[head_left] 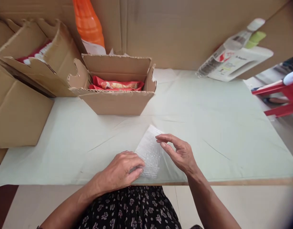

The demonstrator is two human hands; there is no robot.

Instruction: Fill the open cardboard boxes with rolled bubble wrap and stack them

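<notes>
A pale sheet covers the tabletop (208, 121), with cardboard walls behind and stacked cartons along the left. An open cardboard box (117, 95) stands toward the back left, red snack packets (116, 85) lying inside it. At the back right a plastic bottle (227, 51) leans against the wall. Close to the near edge lies a small piece of bubble wrap (150, 152), flat on the sheet. The left hand (122, 170) presses its fingers down on the wrap's near left part, pinning it; the right hand (180, 152) hovers just over the right side, fingers loosely curled and holding nothing. Keeping the wrap flat calls for steady downward pressure. The near edge sits just below it; open room lies to the right.
</notes>
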